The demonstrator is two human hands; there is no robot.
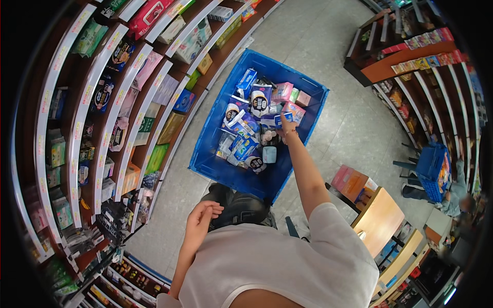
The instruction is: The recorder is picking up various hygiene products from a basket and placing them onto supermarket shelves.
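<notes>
A blue plastic crate [210, 148] stands on the floor before me, holding several packaged goods. My right hand [288, 126] reaches inside with its fingers on a small blue pack [283, 119], which it appears to grip. Beside that lie a pink-orange box [295, 111] and a dark purple pack with a white label [260, 101]. Nearer to me are a blue and white pack [243, 148] and a small pale blue pack [269, 154]. My left hand [199, 220] is by my lap, holding nothing, its fingers loosely bent.
Stocked shop shelves [104, 127] curve along my left. A wooden table [379, 219] stands at my right, with pink and orange boxes [352, 181] next to it. Farther right, a person [454, 200] is by a blue basket [433, 173]. Another shelf unit [408, 69] stands ahead right.
</notes>
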